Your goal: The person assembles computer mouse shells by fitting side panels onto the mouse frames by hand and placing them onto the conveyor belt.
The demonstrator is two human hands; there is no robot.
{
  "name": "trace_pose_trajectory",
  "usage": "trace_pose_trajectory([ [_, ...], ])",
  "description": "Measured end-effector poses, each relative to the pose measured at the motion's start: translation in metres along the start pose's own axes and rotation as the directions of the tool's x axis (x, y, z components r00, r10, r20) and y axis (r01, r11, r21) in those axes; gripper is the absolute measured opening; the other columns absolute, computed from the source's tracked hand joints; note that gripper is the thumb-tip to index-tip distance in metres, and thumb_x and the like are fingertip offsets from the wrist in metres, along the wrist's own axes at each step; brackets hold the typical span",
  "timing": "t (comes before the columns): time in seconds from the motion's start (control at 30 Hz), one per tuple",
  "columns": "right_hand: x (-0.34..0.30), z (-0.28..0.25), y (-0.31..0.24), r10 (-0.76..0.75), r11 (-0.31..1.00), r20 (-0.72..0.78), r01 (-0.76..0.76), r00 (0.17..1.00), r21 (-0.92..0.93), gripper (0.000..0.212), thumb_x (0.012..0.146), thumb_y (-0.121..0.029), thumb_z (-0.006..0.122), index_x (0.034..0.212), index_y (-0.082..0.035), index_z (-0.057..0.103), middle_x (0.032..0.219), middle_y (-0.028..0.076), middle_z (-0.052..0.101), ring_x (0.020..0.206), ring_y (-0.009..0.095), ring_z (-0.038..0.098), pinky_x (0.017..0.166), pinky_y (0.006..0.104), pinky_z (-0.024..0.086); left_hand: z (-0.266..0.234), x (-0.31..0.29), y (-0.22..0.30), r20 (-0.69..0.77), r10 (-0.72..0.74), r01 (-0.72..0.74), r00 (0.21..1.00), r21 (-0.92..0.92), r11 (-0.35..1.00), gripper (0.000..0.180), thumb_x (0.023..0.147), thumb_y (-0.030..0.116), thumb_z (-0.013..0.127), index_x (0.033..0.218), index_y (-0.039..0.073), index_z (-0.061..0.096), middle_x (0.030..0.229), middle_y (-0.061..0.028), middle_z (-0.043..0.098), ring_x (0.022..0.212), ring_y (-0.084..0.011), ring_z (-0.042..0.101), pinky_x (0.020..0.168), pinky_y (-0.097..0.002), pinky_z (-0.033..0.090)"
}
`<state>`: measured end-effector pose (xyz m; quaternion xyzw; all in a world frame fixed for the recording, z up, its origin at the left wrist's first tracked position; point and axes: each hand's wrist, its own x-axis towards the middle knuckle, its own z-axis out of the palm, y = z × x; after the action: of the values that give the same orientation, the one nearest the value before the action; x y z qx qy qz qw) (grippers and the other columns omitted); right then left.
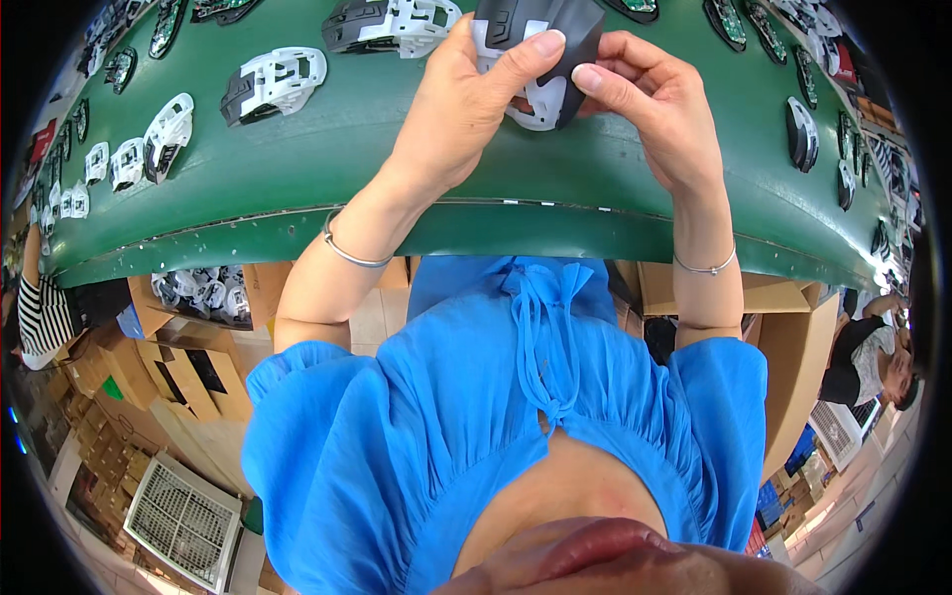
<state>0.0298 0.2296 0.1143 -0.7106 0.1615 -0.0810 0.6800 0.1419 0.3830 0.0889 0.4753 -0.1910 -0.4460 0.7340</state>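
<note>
A black and white computer mouse shell [573, 38] is held over the green work surface at the top of the view. My left hand [464, 104] grips it from the left, thumb pressed on its white part. From the other side my right hand [659, 104] pinches its dark edge between thumb and fingers. Most of the fingertips behind the shell are hidden. Just left of my left hand lies another mouse shell [392, 27], and farther left a white and black mouse shell [276, 84]. Both lie apart from my hands.
The green work surface [327, 164] spans the view. Upright shells [167, 137] and green circuit boards [167, 28] line its left; a mouse shell [801, 134] lies right. Cardboard boxes [798, 367] stand below its edge, one box [266, 290] holding parts. People sit at both sides.
</note>
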Motion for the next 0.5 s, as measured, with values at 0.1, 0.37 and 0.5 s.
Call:
trace_pose_trajectory([
  [0.1, 0.001, -0.006, 0.009, 0.030, 0.969, 0.136, -0.062, 0.990, 0.239, 0.023, 0.089, -0.013, 0.064, 0.105, 0.002, 0.058, 0.089, 0.005, 0.064, 0.078, 0.011, 0.063, 0.067, 0.0256, 0.054, 0.020, -0.003, 0.008, -0.098, -0.011, 0.006, 0.995, -0.051, 0.999, 0.044, 0.090, 0.013, 0.064, 0.127, 0.002, 0.043, 0.106, -0.0046, 0.059, 0.092, -0.0101, 0.058, 0.079, -0.0255, 0.050],
  [0.37, -0.001, -0.009, 0.011, -0.007, 0.936, 0.107, -0.031, 0.994, 0.351, 0.027, 0.089, -0.012, 0.063, 0.109, 0.005, 0.057, 0.094, 0.008, 0.065, 0.082, 0.013, 0.063, 0.075, 0.0276, 0.054, 0.015, -0.005, -0.001, 0.024, 0.253, -0.254, 0.967, 0.104, 0.962, 0.082, 0.070, 0.005, 0.079, 0.136, 0.002, 0.029, 0.123, -0.0101, 0.048, 0.114, -0.0167, 0.049, 0.094, -0.0306, 0.043],
  [0.5, -0.007, -0.002, 0.006, -0.035, 0.962, 0.034, 0.024, 0.999, 0.274, 0.035, 0.082, -0.006, 0.068, 0.112, 0.008, 0.056, 0.100, 0.014, 0.066, 0.088, 0.018, 0.064, 0.079, 0.0302, 0.053, 0.011, -0.006, 0.000, 0.056, 0.341, -0.331, 0.938, 0.427, 0.841, 0.082, 0.066, 0.012, 0.081, 0.133, 0.001, 0.035, 0.119, -0.0113, 0.052, 0.110, -0.0178, 0.052, 0.092, -0.0310, 0.044],
])
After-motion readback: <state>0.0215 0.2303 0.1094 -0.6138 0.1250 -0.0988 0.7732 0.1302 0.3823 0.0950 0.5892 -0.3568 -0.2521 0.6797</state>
